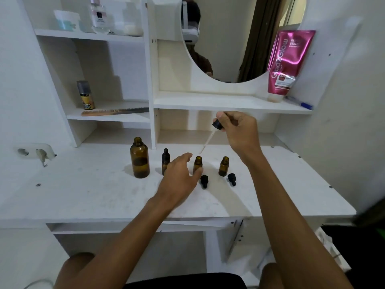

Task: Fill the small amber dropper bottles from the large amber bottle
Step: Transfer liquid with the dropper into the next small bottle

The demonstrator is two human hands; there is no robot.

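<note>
Head view: big bottle (139, 157) uncapped, part full — right hand (239, 130) pinches dropper (217, 124), left hand (179, 176) spread at middle bottle (198, 163).

The big bottle (139, 157) is brown like amber and you can see through it. Right of it, three small bottles (224, 166) are the same brown, and their dropper caps (231, 178) are black. The table (83, 195) is white with grey smudges. The tube (286, 63) on the shelf above is shiny pink with white letters.
</note>
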